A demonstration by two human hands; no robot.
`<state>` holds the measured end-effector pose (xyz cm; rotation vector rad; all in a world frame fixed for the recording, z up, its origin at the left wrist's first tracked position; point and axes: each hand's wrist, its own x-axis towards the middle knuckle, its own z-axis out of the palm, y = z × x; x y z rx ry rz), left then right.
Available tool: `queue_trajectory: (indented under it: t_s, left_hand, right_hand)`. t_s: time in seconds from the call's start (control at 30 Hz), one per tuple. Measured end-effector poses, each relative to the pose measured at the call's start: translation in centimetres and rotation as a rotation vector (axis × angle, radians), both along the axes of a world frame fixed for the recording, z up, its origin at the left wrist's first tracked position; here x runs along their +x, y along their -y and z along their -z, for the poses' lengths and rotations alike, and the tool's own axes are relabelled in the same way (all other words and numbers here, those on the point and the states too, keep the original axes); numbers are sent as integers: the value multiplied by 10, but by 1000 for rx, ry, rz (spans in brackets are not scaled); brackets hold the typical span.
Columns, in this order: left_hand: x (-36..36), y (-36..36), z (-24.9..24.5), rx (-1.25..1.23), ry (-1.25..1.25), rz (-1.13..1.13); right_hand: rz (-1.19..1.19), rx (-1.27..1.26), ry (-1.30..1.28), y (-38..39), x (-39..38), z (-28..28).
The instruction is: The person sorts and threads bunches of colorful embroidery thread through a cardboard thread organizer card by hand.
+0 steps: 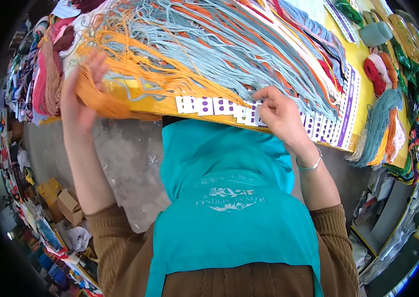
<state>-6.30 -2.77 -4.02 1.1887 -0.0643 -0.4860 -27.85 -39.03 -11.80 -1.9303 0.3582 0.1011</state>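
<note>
My left hand (81, 94), slightly smeared by motion, is at the table's left front edge. A loose bundle of orange thread (103, 99) runs between its thumb and fingers and hangs in a loop. The orange strands spread right over the pale blue threads (209, 54) and draw together near my right hand (280, 115). That hand is closed in a pinch above a row of white cards with purple dots (204, 106). Whatever its fingertips hold is hidden. Grey-teal and rust-orange threads lie among the blue ones.
The yellow table (355, 74) carries a long purple-edged card strip (346, 111) and a grey-green cylinder (375, 34). Teal skeins (381, 126) hang over the right edge, pink and brown ones (52, 74) at the left. Cardboard boxes (70, 208) stand on the floor.
</note>
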Motion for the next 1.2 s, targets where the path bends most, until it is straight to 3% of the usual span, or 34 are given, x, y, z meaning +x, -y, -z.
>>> queue_trajectory:
  t_s: [0.1, 0.27, 0.4, 0.5, 0.57, 0.73, 0.8, 0.87, 0.9, 0.97, 1.0, 1.07, 1.1, 1.2]
  left_hand:
    - [-64, 23, -9, -237, -94, 39]
    - [-88, 39, -1, -218, 3, -44]
    - [-18, -3, 13, -274, -1, -42]
    - [54, -46, -6, -263, -23, -129]
    - [122, -103, -16, -391, -60, -105]
    - [223, -156, -85, -4, 130, -404]
    - [282, -211, -91, -19, 137, -493]
    - [298, -220, -96, 37, 198, -638]
    - [287, -211, -102, 101, 258, -739]
    - [250, -199, -100, 231, 451, -726]
    - [223, -197, -94, 291, 582, -607]
    - [200, -221, -94, 62, 458, -369]
    - [197, -243, -97, -220, 202, -248]
    - [115, -225, -76, -193, 248, -331]
  right_hand:
    - [1, 12, 23, -3, 1, -2]
    - [-8, -54, 68, -10, 0, 0]
    - [13, -5, 76, -5, -2, 9]
    - [26, 92, 78, 0, 0, 11]
    - [29, 113, 85, -1, 0, 11]
    - [51, 79, 68, -3, 2, 8]
    - [61, 79, 58, -4, 3, 9]
    - [74, 101, 52, -4, 2, 9]
    - [79, 111, 42, -4, 2, 9]
    - [63, 56, 19, -4, 1, 9]
    - [43, -9, 7, -4, 1, 7]
    - [-35, -204, 120, -7, 3, -2]
    - [-92, -334, 244, -13, 7, -10]
    - [-243, -701, 461, -27, 25, -20]
